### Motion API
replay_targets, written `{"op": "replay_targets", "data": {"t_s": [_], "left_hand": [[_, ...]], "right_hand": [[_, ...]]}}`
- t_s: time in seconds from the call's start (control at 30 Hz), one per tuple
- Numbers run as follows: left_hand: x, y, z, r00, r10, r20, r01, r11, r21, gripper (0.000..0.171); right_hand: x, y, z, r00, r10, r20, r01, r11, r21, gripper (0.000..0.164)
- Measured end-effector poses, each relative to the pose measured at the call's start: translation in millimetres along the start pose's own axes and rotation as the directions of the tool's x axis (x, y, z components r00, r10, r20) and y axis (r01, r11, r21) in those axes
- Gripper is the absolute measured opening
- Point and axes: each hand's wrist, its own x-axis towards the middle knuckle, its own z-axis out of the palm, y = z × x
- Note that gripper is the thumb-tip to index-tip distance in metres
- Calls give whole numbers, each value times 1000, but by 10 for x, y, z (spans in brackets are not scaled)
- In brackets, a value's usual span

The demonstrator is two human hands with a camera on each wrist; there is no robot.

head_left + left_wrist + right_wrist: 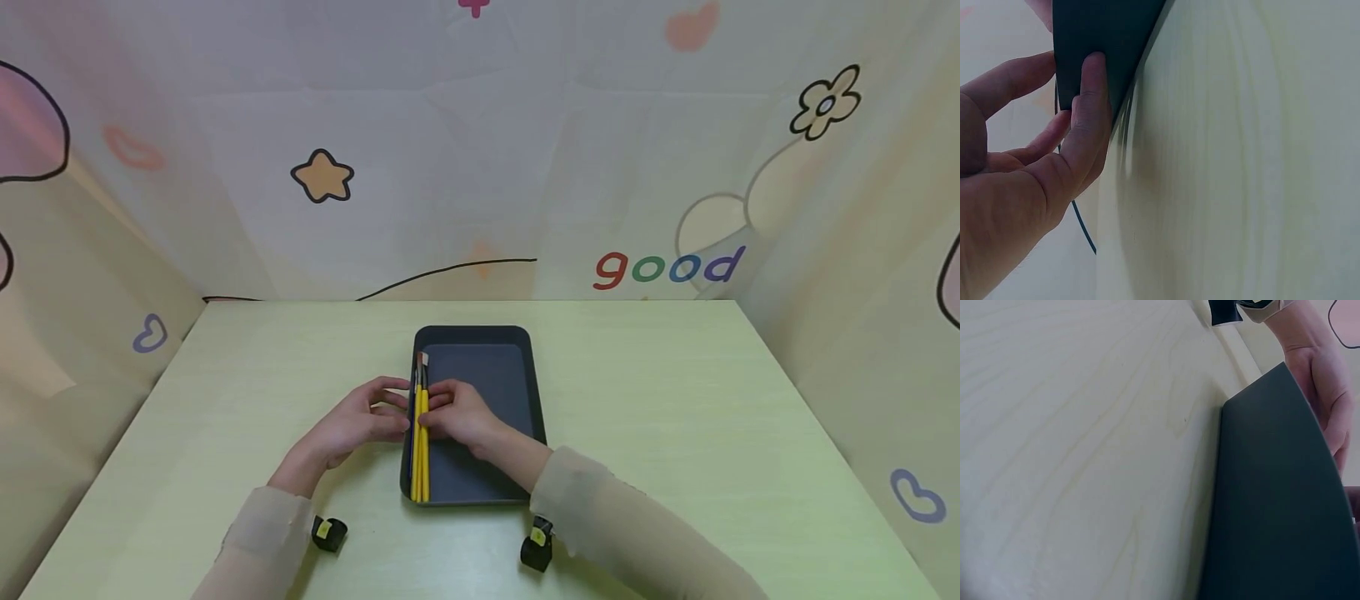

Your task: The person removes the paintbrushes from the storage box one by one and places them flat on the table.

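Observation:
A dark rectangular tray point(487, 400) lies on the table. Along its left wall lie several paintbrushes point(421, 442), yellow-handled, bristles toward the far end, with a dark blue strip beside them. My left hand point(360, 421) is at the tray's left side. In the left wrist view, fingertips of the left hand point(1041, 150) rest against the tray's outer wall point(1100, 31). My right hand point(465, 417) reaches over the tray from the right, its thumb and fingertips touching the brushes' right side. In the right wrist view, the tray's wall point(1279, 500) hides most of that contact.
A pale wooden table point(660, 392) carries the tray. Patterned cloth point(450, 167) hangs behind and on both sides. Small black devices with yellow labels show near each sleeve, one by the left point(328, 534) and one by the right point(537, 546).

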Motion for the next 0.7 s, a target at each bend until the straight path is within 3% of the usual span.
{"op": "replay_targets", "data": {"t_s": [0.7], "left_hand": [[40,41,61,998,-39,-57,41,998,41,57]], "right_hand": [[-54,-86,-171,997,74,-4,-74,996,40,46]]}}
